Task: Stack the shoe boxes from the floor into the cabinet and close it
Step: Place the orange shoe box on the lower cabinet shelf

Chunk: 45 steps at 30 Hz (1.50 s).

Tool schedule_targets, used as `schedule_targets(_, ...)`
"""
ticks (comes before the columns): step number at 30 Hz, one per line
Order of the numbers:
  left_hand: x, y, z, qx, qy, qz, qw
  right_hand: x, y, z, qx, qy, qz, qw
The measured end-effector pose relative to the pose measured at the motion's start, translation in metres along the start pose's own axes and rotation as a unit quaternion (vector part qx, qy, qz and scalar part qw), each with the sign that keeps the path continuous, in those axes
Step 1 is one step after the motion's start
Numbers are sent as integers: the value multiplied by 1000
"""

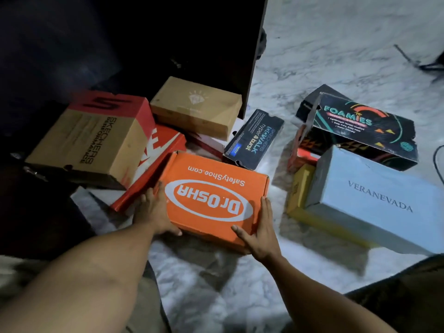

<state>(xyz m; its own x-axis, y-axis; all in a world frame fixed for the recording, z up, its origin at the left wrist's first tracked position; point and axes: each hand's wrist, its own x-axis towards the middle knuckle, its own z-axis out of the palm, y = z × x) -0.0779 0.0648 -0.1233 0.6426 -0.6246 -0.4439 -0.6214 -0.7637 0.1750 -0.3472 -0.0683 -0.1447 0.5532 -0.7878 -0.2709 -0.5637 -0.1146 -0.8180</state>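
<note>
An orange Dr.OSHA shoe box (211, 195) sits low in front of me over the marble floor. My left hand (156, 212) grips its left side, thumb curled under the near edge. My right hand (259, 231) grips its right near corner, thumb on the lid. Around it lie a brown and red Skechers box (93, 138), a red Nike box (153, 169), a plain brown box (197, 106) and a black Skechers GOwalk box (254, 138). The dark cabinet (144, 44) stands open behind them, its door (254, 56) edge-on.
To the right lie a black Foamies box (362, 126), a pale blue Veranevada box (379, 198), a yellow box (300, 188) and a red-orange box (302, 150) beneath them. Dark cables (420, 61) lie on the floor at far right. My knees frame the bottom corners.
</note>
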Motion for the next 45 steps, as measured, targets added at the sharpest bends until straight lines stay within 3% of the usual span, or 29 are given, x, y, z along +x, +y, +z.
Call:
schedule_targets(9, -75, -10, 59, -138, 52, -94, 985, -9, 22, -24, -110, -110, -81, 985)
schedule_targets(13, -92, -9, 70, -190, 84, -103, 973, -2, 28, -28, 8, -115, -88, 989)
schedule_targets(16, -103, -10, 82, -203, 80, -113, 969, -1, 40, -31, 16, -93, -91, 991)
schedule_targets(27, -116, -30, 97, -258, 60, -39, 964, 16, 51, -43, -24, -121, -92, 988)
schedule_targets(35, -119, -35, 63, -270, 88, -38, 958, 1, 25, -41, -2, -105, -113, 988)
schedule_targets(45, -131, -29, -42, -183, 169, -22, 968, -16, -49, -71, -19, -23, -155, 987)
